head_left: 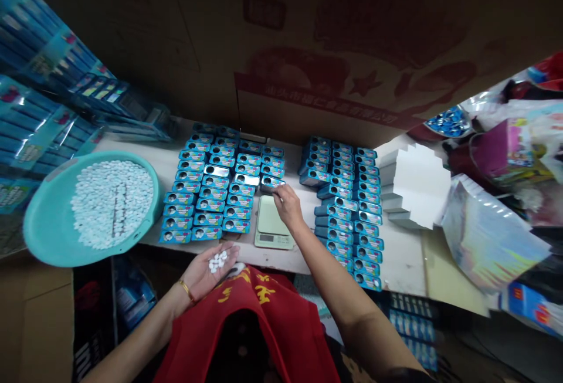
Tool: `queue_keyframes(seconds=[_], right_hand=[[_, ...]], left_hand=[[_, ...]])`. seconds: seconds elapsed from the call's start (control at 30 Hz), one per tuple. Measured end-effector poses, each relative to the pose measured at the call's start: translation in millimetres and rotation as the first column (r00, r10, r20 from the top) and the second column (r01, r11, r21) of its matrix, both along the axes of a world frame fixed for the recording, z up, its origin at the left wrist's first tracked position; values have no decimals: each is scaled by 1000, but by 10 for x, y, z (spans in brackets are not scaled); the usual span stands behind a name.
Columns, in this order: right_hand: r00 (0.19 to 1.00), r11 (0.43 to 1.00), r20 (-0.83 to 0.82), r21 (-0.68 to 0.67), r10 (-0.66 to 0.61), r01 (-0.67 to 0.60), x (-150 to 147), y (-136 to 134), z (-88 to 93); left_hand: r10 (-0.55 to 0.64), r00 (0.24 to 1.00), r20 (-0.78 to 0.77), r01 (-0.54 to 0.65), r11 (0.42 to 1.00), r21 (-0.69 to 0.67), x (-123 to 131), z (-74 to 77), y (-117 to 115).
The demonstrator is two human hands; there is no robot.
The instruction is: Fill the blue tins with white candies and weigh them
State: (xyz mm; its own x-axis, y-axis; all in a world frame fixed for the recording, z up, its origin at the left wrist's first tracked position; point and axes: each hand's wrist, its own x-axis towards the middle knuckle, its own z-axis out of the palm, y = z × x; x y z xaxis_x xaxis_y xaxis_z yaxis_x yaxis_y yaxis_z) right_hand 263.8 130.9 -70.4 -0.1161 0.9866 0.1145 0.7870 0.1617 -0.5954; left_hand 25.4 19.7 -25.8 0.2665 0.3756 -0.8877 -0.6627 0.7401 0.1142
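I observe the left hand (209,269) open, palm up, carrying small white rounded tablets (217,261): presumably light, hard, best pinched singly. The right hand (288,204) bunches its fingers at a blue printed rectangular tin (269,182); hold unclear.
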Motion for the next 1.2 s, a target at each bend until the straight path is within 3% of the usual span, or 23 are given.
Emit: queue_keyframes(seconds=[0.1, 0.17, 0.23, 0.37, 0.43, 0.53, 0.63, 0.77, 0.9, 0.97, 1.07, 1.2], right_hand=[[999, 999, 37, 23, 34, -35, 0, 180, 161], [994, 999, 101, -12, 38, -37, 7, 177, 157], [985, 995, 144, -46, 93, -88, -23, 48, 76], [923, 939, 175, -111, 342, -326, -201, -378, -180], [903, 922, 191, -127, 384, -365, -255, -549, -299], [912, 938, 230, -148, 340, -313, -179, -704, -417], [932, 964, 262, -161, 250, -213, 58, -822, -396], [958, 990, 274, -133, 87, -52, 504, -1155, -72], [946, 980, 310, -133, -99, 146, 967, -1788, 348], [929, 972, 356, -164, -99, 167, 1118, -2088, 426], [891, 975, 449, -156, -74, 160, 1217, -2349, 314], [846, 985, 524, -71, -95, 155, 1236, -2420, 96]], left_hand=[[-3, 1000, 4, 3, 1000, 3, 8, 15, 7], [-5, 1000, 4, 5, 1000, -4, 13, 22, 11], [0, 1000, 5, 0, 1000, -21, 16, 28, 15], [-2, 1000, -2, 2, 999, -43, 43, 37, 36], [-23, 1000, -7, 23, 999, -42, 78, 35, 52], [-58, 998, -8, 58, 997, -45, 146, 19, 75], [-107, 994, -14, 107, 994, -40, 227, 11, 98], [-179, 984, -25, 179, 984, -10, 339, 40, 133], [-220, 975, -38, 222, 975, 32, 415, 51, 152], [-234, 971, -40, 235, 971, 30, 456, 38, 148], [-256, 966, -27, 257, 966, 19, 542, 22, 129], [-292, 956, -13, 292, 956, 18, 637, 45, 105]])
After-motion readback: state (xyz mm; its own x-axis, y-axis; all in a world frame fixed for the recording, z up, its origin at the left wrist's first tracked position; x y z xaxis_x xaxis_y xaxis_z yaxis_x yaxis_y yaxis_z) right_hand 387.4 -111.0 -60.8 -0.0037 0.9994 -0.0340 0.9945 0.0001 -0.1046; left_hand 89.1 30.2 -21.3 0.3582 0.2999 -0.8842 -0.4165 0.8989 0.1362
